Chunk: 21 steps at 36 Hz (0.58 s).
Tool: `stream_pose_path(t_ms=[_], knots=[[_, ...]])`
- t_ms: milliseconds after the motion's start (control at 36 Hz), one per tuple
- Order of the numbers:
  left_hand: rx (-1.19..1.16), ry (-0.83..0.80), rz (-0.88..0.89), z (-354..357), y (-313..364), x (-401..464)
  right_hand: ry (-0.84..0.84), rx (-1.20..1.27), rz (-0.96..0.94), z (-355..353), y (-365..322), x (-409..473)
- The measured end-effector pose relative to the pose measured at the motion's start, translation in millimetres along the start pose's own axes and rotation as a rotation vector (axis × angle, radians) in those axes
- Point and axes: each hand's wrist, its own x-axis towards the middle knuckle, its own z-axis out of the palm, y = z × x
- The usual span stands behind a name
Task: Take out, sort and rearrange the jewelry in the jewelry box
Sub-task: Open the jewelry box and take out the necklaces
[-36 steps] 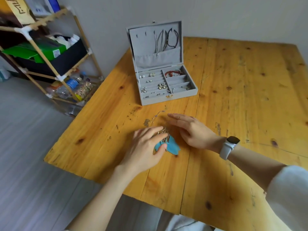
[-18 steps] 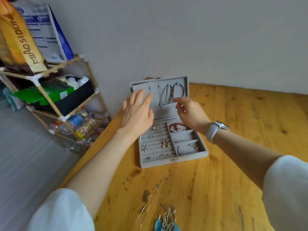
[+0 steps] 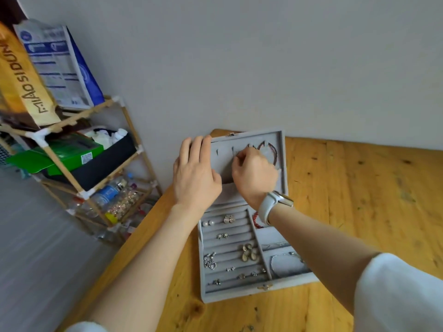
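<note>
Bracing the open lid (image 3: 281, 149) of the grey jewelry box (image 3: 242, 293), the left hand (image 3: 195, 174) lies flat along the lid's left edge, fingers spread and straight, its grip apart and closed on nothing; it reads as a steadying hand, not a picking one. Just right of it, on the lid's inner face, two small hooks (image 3: 217, 152) stand bare. Next comes the right hand (image 3: 254, 174), knuckles toward the camera and fingertips pinched together at the hook row. It seems to be clamped on the top of a hanging cord, but the fingers hide the contact, so what exactly it holds cannot be told. To the right of that hand a dark beaded necklace (image 3: 275, 153) curves down the lid. The piece hangs with its long axis top to bottom of the lid, and its upper end sits at or just beyond the right fingertips, well away from the left palm. So the right hand is the nearer one, and my judgement is that the coming move is a lift up and off the hook, away from the lid face, while the left hand keeps the lid from tipping back.

Below, in the box's tray on the wooden surface (image 3: 359, 212), earrings (image 3: 249, 252) sit in the ring rolls at left, and a red bracelet (image 3: 256, 220) and a silver chain (image 3: 285, 262) lie in the right compartments, untouched.
</note>
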Motion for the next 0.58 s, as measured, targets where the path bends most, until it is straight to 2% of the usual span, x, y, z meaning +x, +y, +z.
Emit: stream_pose_path(t_ms=[111, 250, 417, 583], knots=[[-0.005, -0.015, -0.008, 0, -1, 0, -0.012, 0.004, 0.039, 1, -5, -2], [-0.015, -0.066, -0.017, -3, -2, -2, -0.004, 0.219, 0.155, -10, -4, 5], [-0.025, -0.09, -0.028, -8, 0, -3, -0.113, 0.379, 0.007, -35, -10, 17], [-0.053, -0.137, -0.036, -13, -1, -3, -0.194, 0.559, -0.032, -67, -29, 31]])
